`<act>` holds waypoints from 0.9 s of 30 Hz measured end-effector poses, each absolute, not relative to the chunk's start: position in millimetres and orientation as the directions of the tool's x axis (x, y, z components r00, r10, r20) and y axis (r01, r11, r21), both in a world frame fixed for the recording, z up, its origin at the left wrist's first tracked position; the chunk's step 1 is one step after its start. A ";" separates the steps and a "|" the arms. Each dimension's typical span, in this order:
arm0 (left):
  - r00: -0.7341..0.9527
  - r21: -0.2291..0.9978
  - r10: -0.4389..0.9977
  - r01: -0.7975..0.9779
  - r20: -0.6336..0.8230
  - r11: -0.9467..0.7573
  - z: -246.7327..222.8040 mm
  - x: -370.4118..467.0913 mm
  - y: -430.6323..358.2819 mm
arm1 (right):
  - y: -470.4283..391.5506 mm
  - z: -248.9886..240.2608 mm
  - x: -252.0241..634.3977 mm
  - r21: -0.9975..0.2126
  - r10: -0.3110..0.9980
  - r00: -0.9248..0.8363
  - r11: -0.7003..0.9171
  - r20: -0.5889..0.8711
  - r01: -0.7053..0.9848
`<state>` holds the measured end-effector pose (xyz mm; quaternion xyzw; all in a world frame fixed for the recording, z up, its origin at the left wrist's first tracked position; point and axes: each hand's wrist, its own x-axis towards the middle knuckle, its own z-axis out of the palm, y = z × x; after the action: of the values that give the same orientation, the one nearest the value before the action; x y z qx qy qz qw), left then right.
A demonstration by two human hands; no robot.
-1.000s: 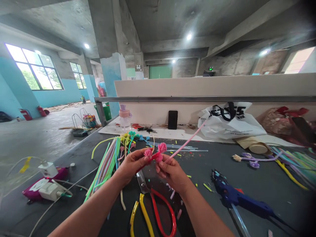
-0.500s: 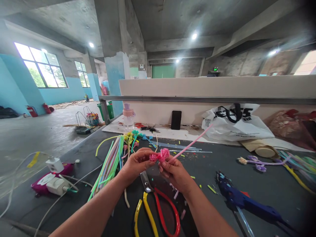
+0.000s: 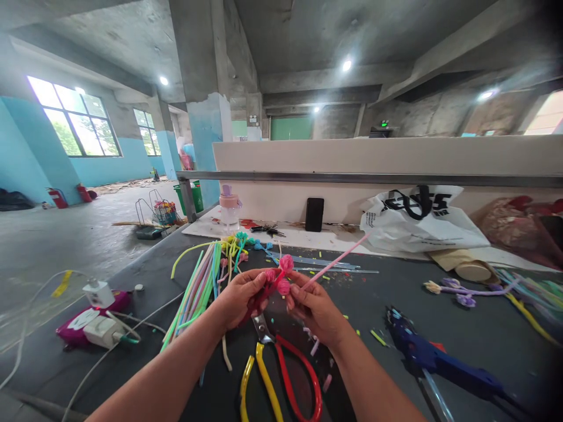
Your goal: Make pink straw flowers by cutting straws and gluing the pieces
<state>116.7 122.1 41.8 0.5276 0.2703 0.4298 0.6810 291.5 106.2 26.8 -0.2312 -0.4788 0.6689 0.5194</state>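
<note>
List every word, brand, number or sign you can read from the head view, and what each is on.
No complete word reads reliably.
White bag: large black lettering, partly covered by a black handle and creased; unreadable as a whole.
White bag, smaller lines: too small.
Green lit sign at the back: too small.
Pale sign on the far pillar: too small.
</note>
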 end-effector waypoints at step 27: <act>0.433 0.984 0.885 0.113 -0.171 0.135 61.9 102.5 123.0 | 115.4 28.2 297.5 -0.825 0.975 -0.100 0.112 0.200 -0.554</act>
<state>102.5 123.0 61.9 0.5789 0.4310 0.3123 0.6178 297.5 115.4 28.2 -0.2545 -0.4134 0.6157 0.6207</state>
